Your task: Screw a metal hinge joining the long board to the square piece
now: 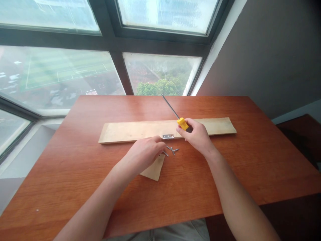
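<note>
In my right hand (197, 135) is a screwdriver (182, 123) with a yellow and black handle, its shaft slanting up and left toward the far table edge. A long pale wooden plank (130, 130) lies crosswise on the table beneath it. At the plank's near edge sits a small silver metal hinge (168, 136). My left hand (147, 150) is just left of the hinge, fingers curled together above several loose screws (173, 150); whatever the fingertips hold is hidden. Partly under that hand lies a smaller wooden board (155, 169).
The reddish-brown table (82, 184) reaches to the windows (160, 73) at the back. A grey wall (263, 60) rises on the right. At the lower right, the table's front edge borders a dark area.
</note>
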Available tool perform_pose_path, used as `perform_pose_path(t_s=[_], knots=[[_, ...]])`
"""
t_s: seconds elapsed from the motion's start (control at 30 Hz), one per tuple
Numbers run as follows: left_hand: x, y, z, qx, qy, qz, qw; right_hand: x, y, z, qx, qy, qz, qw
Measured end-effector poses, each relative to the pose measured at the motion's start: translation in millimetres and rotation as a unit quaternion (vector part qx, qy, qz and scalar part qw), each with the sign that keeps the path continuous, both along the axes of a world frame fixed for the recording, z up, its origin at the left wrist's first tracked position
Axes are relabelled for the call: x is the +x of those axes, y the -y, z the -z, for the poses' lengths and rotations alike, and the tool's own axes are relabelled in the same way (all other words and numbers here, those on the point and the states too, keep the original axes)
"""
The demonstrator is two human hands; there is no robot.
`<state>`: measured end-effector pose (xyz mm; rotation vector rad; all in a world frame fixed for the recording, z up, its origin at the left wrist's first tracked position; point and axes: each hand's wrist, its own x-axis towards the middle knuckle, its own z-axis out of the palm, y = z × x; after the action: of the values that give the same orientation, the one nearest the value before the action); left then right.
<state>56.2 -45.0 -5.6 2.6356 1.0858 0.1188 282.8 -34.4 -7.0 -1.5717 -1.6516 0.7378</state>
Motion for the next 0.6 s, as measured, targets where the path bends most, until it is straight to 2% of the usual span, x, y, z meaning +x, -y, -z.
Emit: perform_pose_path(t_s=[0.47, 0.6], knots=[[-3, -8, 13.5, -0.061, 0.061, 0.016, 0.996, -1, 0, 0.6, 0.002, 0.002, -0.005, 1.0], [-2, -9, 16.1, -0.052, 0.052, 0.011, 0.997, -3, 0, 0.7, 0.0, 0.004, -0.006, 1.0]])
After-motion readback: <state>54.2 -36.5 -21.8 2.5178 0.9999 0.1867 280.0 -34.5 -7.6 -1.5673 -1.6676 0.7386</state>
